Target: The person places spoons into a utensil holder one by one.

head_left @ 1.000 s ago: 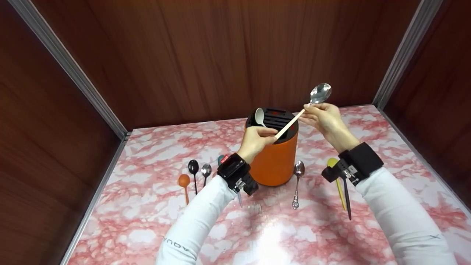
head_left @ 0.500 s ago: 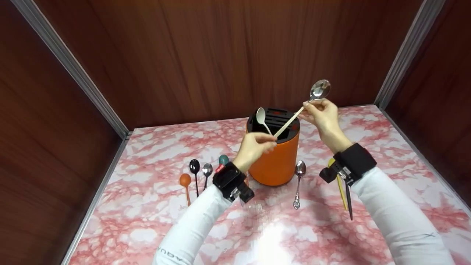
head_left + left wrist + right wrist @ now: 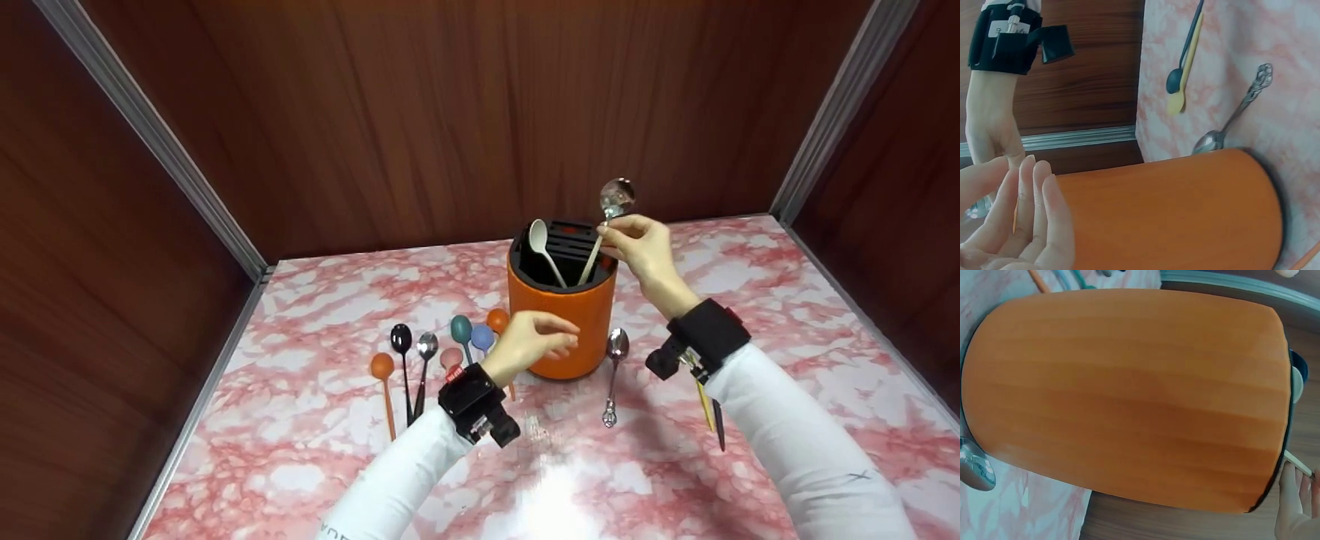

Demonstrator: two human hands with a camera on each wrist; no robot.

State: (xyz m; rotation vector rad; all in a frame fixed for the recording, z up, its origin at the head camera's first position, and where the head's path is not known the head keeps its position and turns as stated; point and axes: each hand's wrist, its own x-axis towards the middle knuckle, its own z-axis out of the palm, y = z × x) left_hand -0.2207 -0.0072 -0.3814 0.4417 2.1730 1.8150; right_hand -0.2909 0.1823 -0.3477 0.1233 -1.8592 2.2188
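In the head view my right hand pinches a spoon with a metal bowl and a cream handle. Its bowl points up, and the handle's lower end reaches into the open compartment of an orange utensil holder with a black slotted top. A white spoon leans in that same compartment. My left hand is in front of the holder with nothing in it, fingers loosely bent. The left wrist view shows the left hand's fingers beside the holder's orange wall.
Left of the holder lie several spoons, among them an orange spoon, a black spoon and a teal spoon. An ornate metal spoon lies right of the holder. Farther right, a yellow spoon lies beside a dark spoon.
My left hand has let go of the cream handle and dropped down in front of the holder. The right hand has moved left, turning the spoon steeper with its handle end now in the holder.
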